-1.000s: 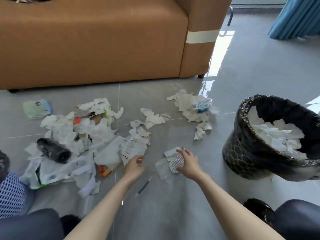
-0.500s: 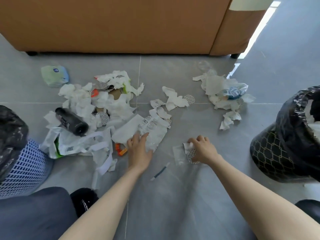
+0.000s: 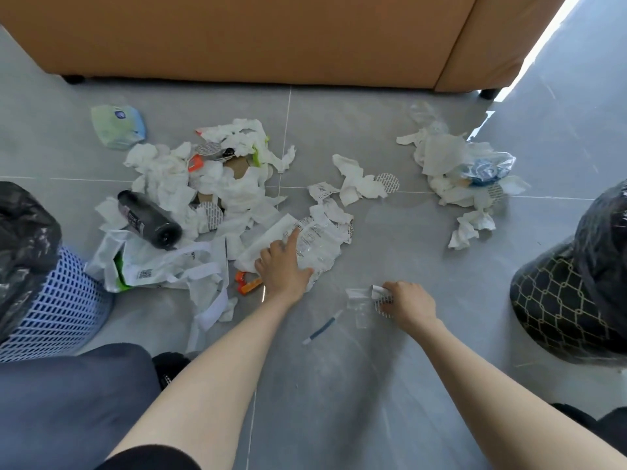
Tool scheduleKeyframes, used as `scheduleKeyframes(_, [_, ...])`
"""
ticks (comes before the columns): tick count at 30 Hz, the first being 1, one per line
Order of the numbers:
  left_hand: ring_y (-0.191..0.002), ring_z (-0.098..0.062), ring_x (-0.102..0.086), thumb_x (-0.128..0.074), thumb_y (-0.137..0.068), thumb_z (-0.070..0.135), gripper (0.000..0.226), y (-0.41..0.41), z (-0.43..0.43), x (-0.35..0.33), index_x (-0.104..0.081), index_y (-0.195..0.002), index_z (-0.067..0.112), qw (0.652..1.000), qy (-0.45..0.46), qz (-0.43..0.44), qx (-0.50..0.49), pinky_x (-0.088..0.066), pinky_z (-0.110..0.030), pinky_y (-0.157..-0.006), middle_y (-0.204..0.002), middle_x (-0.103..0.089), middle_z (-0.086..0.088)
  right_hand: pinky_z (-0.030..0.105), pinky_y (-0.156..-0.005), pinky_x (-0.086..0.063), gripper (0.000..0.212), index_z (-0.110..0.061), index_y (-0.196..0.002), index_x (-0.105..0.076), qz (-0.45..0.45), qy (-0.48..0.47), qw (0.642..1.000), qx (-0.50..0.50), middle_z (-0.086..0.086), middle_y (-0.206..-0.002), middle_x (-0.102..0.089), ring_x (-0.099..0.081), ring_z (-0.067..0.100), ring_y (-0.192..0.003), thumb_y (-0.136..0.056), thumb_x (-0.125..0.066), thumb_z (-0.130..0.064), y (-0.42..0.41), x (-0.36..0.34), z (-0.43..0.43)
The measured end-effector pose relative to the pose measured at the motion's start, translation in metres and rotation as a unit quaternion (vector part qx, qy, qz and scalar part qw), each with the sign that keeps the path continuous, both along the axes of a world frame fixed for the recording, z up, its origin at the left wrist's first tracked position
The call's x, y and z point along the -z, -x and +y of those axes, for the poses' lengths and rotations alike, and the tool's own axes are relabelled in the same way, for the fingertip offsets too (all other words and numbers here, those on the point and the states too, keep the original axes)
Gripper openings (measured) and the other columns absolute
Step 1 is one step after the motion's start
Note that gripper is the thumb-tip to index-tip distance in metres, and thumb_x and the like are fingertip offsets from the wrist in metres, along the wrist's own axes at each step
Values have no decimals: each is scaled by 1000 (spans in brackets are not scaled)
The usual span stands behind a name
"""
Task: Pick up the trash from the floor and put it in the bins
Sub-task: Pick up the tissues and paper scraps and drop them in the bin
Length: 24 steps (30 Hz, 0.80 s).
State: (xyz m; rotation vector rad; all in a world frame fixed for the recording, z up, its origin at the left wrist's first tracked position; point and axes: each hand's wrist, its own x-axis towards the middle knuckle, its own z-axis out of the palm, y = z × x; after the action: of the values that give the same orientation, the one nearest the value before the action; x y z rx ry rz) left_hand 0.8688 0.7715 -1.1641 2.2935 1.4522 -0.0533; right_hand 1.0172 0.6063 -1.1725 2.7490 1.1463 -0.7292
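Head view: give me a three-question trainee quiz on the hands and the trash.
1. True or false: the bottle stands upright.
2. The right hand grips: A the scraps; B the bottle; C nothing.
3. Fill in: the left hand points a finger onto the crinkled ___.

Key: 1 false, it lies on its side; 2 A; 3 wrapper.
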Motion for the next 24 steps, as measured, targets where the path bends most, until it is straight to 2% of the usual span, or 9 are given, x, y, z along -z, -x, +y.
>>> scheduleKeyframes(3, [-117,-29,-44,-63,-87,28,74,0,-2,-1,-20,-146,35,999,-13,-50,-8,-33,-40,-96,-128,-51,-7,29,-67,-36,19,-20,-107,-60,21,-8,999,23,7,-110,-64,-58,30,-105,-88,-58,-23,1,-2,-3])
scheduleKeyframes(6, [-115,-29,-50,-60,-90,20,67,-2,-1,-7,-25,-144,36,991,-4,-133,-15,-43,-41,-91,-123,-56,-7,30,-68,-38,23,-19,-112,-59,59,-36,995,77,7,-107,-64,-59,31,-104,-91,-58,-28,6,-9,-10])
scheduleKeyframes(9, [-119,-27,-51,-58,-91,13,66,-10,-1,-26,-27,-144,35,975,31,-218,-29,-45,-38,-92,-132,-53,-5,32,-72,-40,28,-21,-118,-56,102,-81,981,141,9,-111,-63,-58,33,-105,-91,-58,-31,7,-27,-11])
scheduleKeyframes(12, [-132,-21,-42,-58,-89,8,66,-28,-1,-55,-30,-144,31,948,69,-309,-40,-37,-29,-101,-146,-41,2,31,-72,-38,30,-19,-116,-56,116,-138,969,170,10,-113,-62,-57,34,-106,-89,-61,-33,-6,-52,-8])
scheduleKeyframes(15, [-137,-15,-35,-60,-87,6,67,-49,-8,-91,-32,-143,28,923,72,-377,-26,-31,-26,-107,-150,-35,9,39,-79,-50,28,-14,-112,-58,131,-236,941,203,9,-105,-65,-60,31,-101,-87,-63,-27,-25,-90,-7])
scheduleKeyframes(17, [-133,-13,-38,-61,-86,8,65,-65,-15,-116,-34,-142,27,913,69,-401,-13,-31,-21,-102,-147,-38,10,46,-83,-53,25,-15,-111,-60,139,-303,918,217,5,-97,-65,-62,27,-97,-87,-62,-22,-37,-121,-9])
scheduleKeyframes(19, [-129,-13,-43,-62,-85,9,64,-82,-24,-142,-36,-141,27,899,79,-431,0,-33,-19,-98,-144,-43,10,45,-83,-53,23,-16,-109,-60,130,-357,897,227,1,-92,-61,-61,25,-92,-87,-62,-19,-49,-153,-15])
scheduleKeyframes(22, [-127,-11,-44,-62,-86,10,64,-111,-45,-183,-35,-141,25,869,106,-484,16,-33,-16,-96,-143,-44,8,34,-75,-49,23,-12,-110,-59,96,-415,873,239,1,-90,-60,-58,21,-84,-88,-63,-19,-70,-202,-37])
scheduleKeyframes(24, [-127,-8,-43,-63,-87,11,63,-130,-60,-209,-34,-142,25,848,123,-514,34,-31,-12,-95,-144,-42,8,38,-78,-53,27,-12,-113,-57,79,-448,853,256,2,-90,-62,-62,22,-84,-88,-64,-21,-84,-228,-57])
